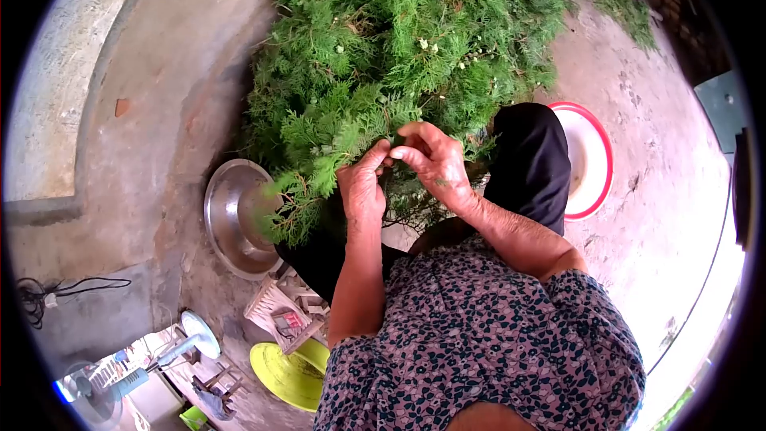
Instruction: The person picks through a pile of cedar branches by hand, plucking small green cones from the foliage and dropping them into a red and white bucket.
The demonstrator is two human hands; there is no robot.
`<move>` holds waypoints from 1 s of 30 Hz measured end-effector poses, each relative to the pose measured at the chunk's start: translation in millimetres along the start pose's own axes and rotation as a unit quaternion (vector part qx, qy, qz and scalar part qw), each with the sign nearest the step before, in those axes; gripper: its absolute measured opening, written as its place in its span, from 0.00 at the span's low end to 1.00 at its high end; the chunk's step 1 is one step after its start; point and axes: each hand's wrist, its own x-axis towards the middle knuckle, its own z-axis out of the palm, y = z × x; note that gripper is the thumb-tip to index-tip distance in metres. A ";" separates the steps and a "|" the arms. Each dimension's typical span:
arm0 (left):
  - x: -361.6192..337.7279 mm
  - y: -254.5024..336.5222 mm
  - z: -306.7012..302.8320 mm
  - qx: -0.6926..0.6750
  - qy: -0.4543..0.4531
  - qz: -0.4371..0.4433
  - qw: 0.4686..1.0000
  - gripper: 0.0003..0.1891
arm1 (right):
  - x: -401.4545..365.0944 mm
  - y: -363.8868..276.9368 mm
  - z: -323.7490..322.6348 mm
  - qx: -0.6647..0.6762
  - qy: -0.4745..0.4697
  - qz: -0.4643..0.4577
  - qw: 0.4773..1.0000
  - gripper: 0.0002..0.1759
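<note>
A large heap of green arborvitae branches (415, 40), with small pale cones among the sprays, lies in front of me and reaches up to my knees. My left hand (363, 183) is closed around an arborvitae sprig (319, 152) whose flat leaves spread out to its left. Close beside it, fingertips nearly meeting those of the left, my right hand (435, 164) is curled with thumb and forefinger drawn together. Whatever is between those fingers is too small to make out.
To the left of my legs is a metal basin (231, 251); to the right, a white basin with a red rim (608, 152). A yellow-green basin (279, 375), a small wooden stool (267, 303) and a standing fan (132, 383) are at lower left. Black cable (80, 289) lies near the wall.
</note>
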 end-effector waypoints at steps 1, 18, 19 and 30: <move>1.5 -1.6 -3.6 0.023 -0.027 -0.026 0.999 0.16 | 4.3 2.1 0.7 0.049 -0.027 0.018 0.998 0.16; -9.8 -19.6 -17.4 0.000 -0.118 -0.012 0.993 0.18 | 1.0 13.4 -17.3 0.334 -0.157 0.263 0.892 0.07; -10.2 -17.7 -15.6 0.002 -0.118 -0.010 0.993 0.18 | 0.4 18.4 -19.1 0.353 -0.168 0.265 0.881 0.07; -21.8 -14.9 -12.4 0.065 -0.101 -0.060 0.991 0.16 | 15.6 39.6 -56.6 0.427 -0.129 0.296 0.844 0.21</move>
